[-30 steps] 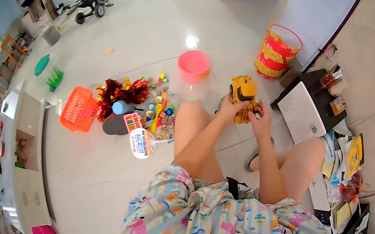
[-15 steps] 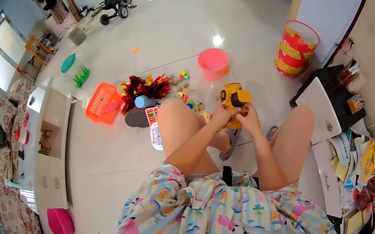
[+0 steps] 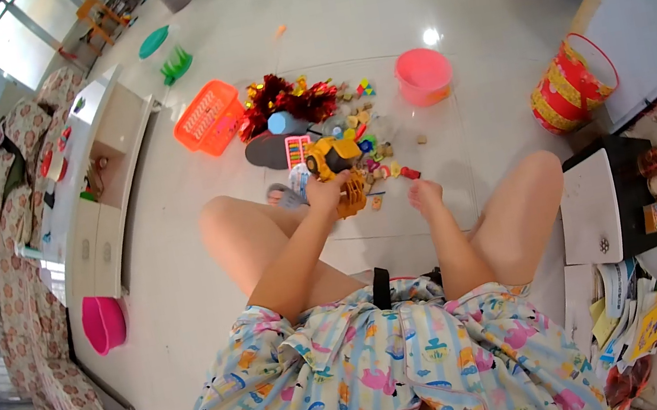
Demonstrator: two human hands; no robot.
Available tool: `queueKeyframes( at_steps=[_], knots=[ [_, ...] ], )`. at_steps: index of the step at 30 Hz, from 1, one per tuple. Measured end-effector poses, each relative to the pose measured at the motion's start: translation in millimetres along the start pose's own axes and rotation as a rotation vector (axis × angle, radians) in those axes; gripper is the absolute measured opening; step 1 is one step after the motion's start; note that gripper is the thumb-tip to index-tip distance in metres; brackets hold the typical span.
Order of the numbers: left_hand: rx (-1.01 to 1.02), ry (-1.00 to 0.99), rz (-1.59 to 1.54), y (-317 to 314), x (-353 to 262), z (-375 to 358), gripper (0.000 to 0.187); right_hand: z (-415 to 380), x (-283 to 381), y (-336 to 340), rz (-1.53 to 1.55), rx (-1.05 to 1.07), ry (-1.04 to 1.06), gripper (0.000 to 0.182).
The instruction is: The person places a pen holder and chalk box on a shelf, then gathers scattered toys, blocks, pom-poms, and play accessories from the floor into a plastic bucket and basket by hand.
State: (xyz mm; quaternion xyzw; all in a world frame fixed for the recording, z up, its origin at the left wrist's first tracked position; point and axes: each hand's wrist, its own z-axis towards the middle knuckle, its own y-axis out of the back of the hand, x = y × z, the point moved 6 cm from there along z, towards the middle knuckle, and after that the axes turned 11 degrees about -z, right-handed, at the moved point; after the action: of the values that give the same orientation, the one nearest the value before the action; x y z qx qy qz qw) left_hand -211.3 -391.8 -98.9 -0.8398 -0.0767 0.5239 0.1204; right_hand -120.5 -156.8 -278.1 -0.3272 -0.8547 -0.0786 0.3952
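My left hand (image 3: 327, 194) grips a yellow toy construction truck (image 3: 328, 157) with black windows, held above the floor in front of my knees. Its ribbed orange-yellow end (image 3: 350, 194) sticks out beside my fingers. My right hand (image 3: 426, 195) is apart from the truck, low between my knees, with nothing seen in it and its fingers loosely bent. Just beyond it lies a small red toy piece (image 3: 410, 173). Several coloured toy pieces and wooden blocks (image 3: 386, 149) are scattered past both hands. A toy abacus (image 3: 298, 150) with coloured beads is partly hidden behind the truck.
An orange basket (image 3: 210, 119), red tinsel (image 3: 309, 103), a blue cup (image 3: 281, 123) and a pink bucket (image 3: 424, 76) stand ahead. A red-and-gold bucket (image 3: 573, 85) and a black-and-white cabinet (image 3: 588, 207) are on the right. A white TV cabinet (image 3: 94, 230) runs along the left.
The toy truck has moved left in my left hand. My right hand has let go of it and is apart. My left knee has swung outward, and the view has tilted down.
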Motion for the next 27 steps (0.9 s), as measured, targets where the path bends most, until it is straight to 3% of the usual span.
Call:
queueKeyframes(
  at_steps=[5, 7, 10, 11, 14, 15, 18, 22, 23, 27],
  knots=[
    [-0.150, 0.021, -0.163, 51, 15, 41, 0.039, 1, -81, -18, -0.199, -0.051, -0.197, 0.007],
    [-0.204, -0.001, -0.175, 84, 54, 84, 0.037, -7, -102, -18, -0.246, -0.082, -0.291, 0.006],
    [-0.440, 0.277, -0.161, 105, 85, 93, 0.040, 3, -134, -7, -0.312, -0.132, -0.428, 0.007],
    [-0.621, 0.397, -0.070, 111, 92, 90, 0.037, 9, -145, -5, -0.306, -0.161, -0.474, 0.008],
    [-0.507, 0.637, 0.083, 187, 187, 167, 0.035, 26, -152, -7, -0.287, -0.217, -0.555, 0.008],
    [-0.440, 0.682, -0.036, 147, 147, 140, 0.037, 31, -156, -7, -0.282, -0.235, -0.578, 0.008],
    [-0.630, 0.670, -0.243, 174, 201, 177, 0.028, 54, -169, -6, -0.258, -0.153, -0.513, 0.009],
    [-0.617, 0.504, -0.619, 166, 212, 180, 0.036, 76, -164, 12, -0.108, -0.170, -0.573, 0.009],
    [-0.728, 0.487, -0.500, 171, 214, 177, 0.040, 84, -163, 19, -0.079, -0.163, -0.583, 0.009],
    [-0.809, 0.566, -0.504, 187, 233, 174, 0.054, 107, -150, 35, -0.112, -0.108, -0.599, 0.009]
  ],
)
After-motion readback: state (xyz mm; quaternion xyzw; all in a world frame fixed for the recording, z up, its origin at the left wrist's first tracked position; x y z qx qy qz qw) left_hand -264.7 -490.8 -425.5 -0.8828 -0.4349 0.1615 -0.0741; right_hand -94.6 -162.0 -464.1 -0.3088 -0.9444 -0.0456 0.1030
